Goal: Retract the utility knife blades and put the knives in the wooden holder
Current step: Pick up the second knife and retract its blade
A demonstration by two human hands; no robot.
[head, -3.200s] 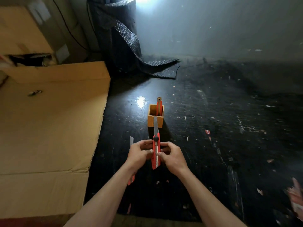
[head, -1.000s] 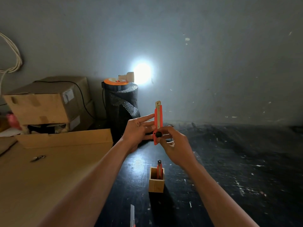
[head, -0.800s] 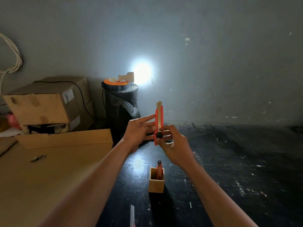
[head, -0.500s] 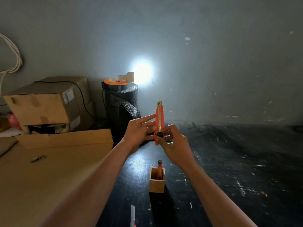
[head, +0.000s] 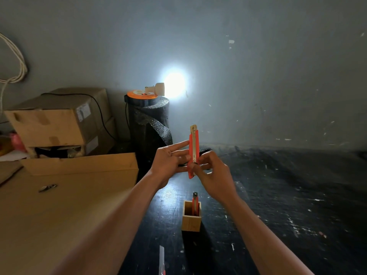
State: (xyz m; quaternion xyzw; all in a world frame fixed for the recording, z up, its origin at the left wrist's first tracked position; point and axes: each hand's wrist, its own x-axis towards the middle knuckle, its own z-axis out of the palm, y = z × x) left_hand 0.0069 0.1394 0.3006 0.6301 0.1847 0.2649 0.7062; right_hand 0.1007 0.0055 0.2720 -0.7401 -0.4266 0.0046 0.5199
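Head view, looking forward over my arms: I hold a red utility knife (head: 193, 150) upright in front of me with both hands, raised above the black table (head: 278, 195). My left hand (head: 168, 161) backs the knife from the left side, its fingers (head: 179, 144) stretched out nearly straight along the handle. My right hand (head: 212, 173) closes around the lower part of the handle, thumb pressed at the slider near the bottom of the metal track. At the knife's top only the brass-coloured metal tip shows; I see no blade sticking out of it.

Below my hands, on the table, stands the wooden holder (head: 191, 216), a small square open-topped box. A second red knife (head: 195, 202) already stands in it, leaning against its right side with its dark tip above the rim. Nearer to me, at the bottom edge of the view, a third knife (head: 161, 259) lies on the table with its pale blade extended and pointing away from me; only a bit of its red handle shows.

To the left lies a flat sheet of cardboard (head: 59, 205), with stacked cardboard boxes (head: 59, 120) behind it. A black roll of bubble wrap (head: 149, 126) stands by the wall, and a bright lamp (head: 174, 84) glares just above it
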